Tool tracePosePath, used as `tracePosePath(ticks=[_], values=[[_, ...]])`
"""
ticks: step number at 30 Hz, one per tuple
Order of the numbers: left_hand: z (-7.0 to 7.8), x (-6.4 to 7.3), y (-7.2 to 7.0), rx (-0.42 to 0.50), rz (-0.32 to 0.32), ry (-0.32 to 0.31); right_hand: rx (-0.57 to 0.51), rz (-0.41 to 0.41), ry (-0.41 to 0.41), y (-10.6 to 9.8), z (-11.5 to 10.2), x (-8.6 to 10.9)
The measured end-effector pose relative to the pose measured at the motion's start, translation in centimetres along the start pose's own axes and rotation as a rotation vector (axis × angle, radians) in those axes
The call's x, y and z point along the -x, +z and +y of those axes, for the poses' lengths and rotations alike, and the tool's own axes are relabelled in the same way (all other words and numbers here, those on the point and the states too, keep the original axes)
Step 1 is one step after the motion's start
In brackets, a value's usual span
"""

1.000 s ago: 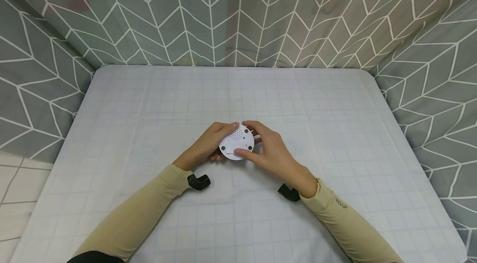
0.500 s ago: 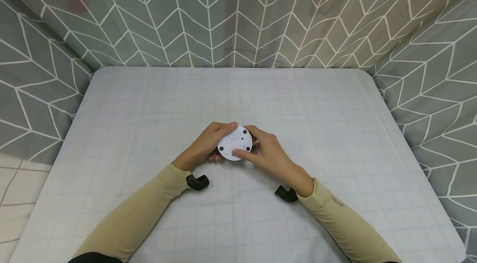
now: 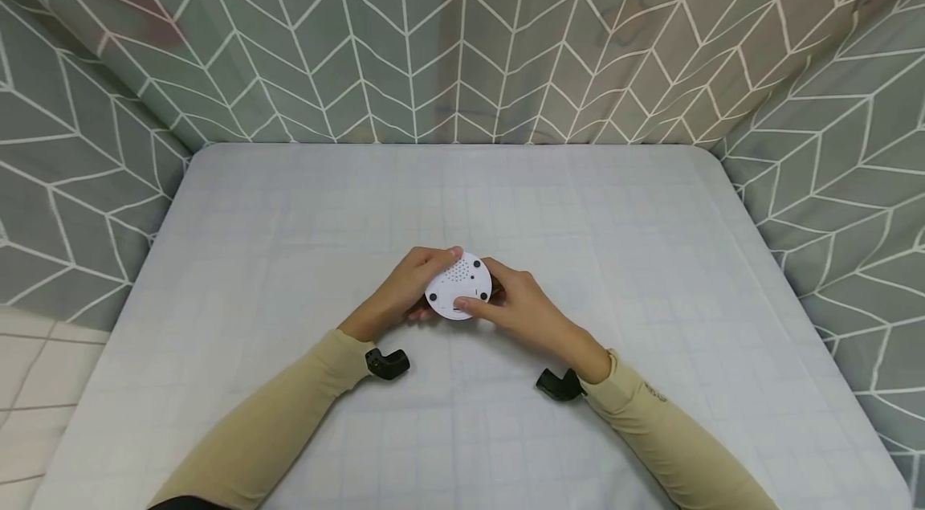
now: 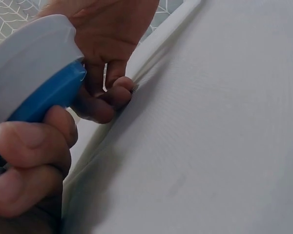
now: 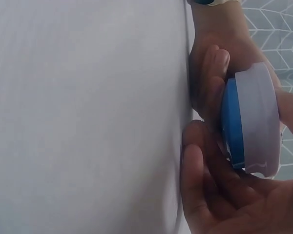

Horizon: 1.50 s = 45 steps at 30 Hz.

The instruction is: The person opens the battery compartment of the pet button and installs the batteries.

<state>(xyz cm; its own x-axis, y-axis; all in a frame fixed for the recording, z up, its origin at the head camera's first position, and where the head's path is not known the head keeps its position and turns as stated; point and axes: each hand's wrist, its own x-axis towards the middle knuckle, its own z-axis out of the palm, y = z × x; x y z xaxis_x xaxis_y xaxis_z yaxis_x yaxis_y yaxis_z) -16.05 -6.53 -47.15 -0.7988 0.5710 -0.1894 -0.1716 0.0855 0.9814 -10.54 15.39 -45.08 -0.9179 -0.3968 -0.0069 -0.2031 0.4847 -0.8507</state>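
Observation:
A round white device point(image 3: 459, 282) with a cluster of small speaker holes and black rubber feet faces up between the hands in the head view. Its underside is blue in the left wrist view, below the white casing point(image 4: 31, 56). My left hand point(image 3: 399, 291) grips its left edge, thumb on top near the holes and fingers beneath. From the right, my right hand point(image 3: 526, 303) holds it, its thumb pressing the lower part of the upturned face. In the right wrist view, curled right fingers point(image 5: 219, 180) lie beneath and beside the device. The exact kind of device is not shown.
A white table point(image 3: 325, 205) with a faint grid spreads around the hands. Grey patterned curtains point(image 3: 448, 36) stand behind it and at both sides. Black wrist cameras point(image 3: 388, 364) sit at the sleeve cuffs. Pale floor tiles point(image 3: 43, 373) show at the left.
Both hands keep the device in nearly the same place. The right index finger has drawn lower along its right edge. The head view has shifted slightly.

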Motion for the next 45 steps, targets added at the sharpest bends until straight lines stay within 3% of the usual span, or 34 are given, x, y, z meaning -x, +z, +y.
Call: tracePosePath(ticks=[11,19,27,32,38,45], values=[[0.83,0.32,0.29,-0.054,0.018,0.027,-0.019,-0.005,-0.012,-0.23,-0.34,0.16],[0.50,0.25,0.31,-0.047,-0.001,0.009,-0.025,-0.022,-0.012,-0.13,-0.38,0.32],[0.68,0.18,0.23,-0.047,-0.026,-0.025,-0.029,-0.019,-0.069,-0.14,-0.12,0.49],[0.63,0.50,0.39,-0.046,-0.001,-0.047,-0.021,-0.016,-0.107,-0.15,-0.37,0.74],[0.70,0.61,0.54,-0.046,0.030,-0.076,0.001,0.005,-0.082,-0.18,-0.51,0.68],[0.70,0.81,1.05,0.063,0.082,-0.046,0.019,0.066,-0.080,-0.11,-0.87,0.81]])
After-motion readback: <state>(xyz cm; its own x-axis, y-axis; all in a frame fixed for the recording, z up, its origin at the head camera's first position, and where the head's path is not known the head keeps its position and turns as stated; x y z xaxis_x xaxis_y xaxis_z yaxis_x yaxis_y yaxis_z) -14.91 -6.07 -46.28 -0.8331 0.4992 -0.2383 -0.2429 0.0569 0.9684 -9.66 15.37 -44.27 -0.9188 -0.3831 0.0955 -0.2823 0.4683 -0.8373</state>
